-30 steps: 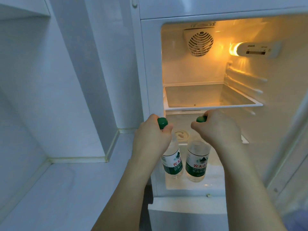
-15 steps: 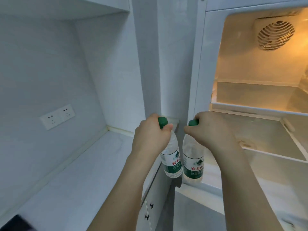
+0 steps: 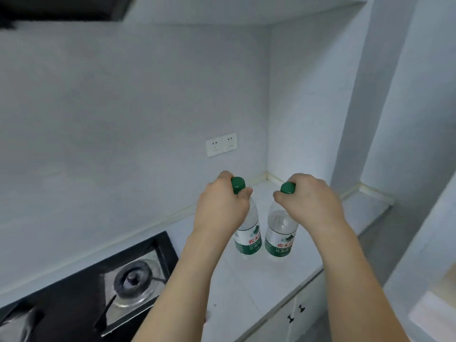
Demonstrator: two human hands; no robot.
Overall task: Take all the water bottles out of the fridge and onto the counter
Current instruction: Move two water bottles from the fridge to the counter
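Two clear water bottles with green caps and green-and-white labels are held upright, side by side, over the white counter (image 3: 249, 287). My left hand (image 3: 220, 206) grips the neck of the left bottle (image 3: 248, 239) just under its cap. My right hand (image 3: 311, 201) grips the neck of the right bottle (image 3: 280, 236) the same way. The bottle bases are at or just above the counter surface; I cannot tell whether they touch it. Only the fridge's edge (image 3: 434, 292) shows at the lower right.
A black gas hob (image 3: 103, 292) with a round burner lies on the counter to the left. A double wall socket (image 3: 221, 144) is on the back wall. Cabinet doors with dark knobs (image 3: 294, 314) sit below the counter's front edge.
Both hands have carried the bottles from the fridge opening leftward to above the counter. The view has swung left, so the fridge interior is out of sight.
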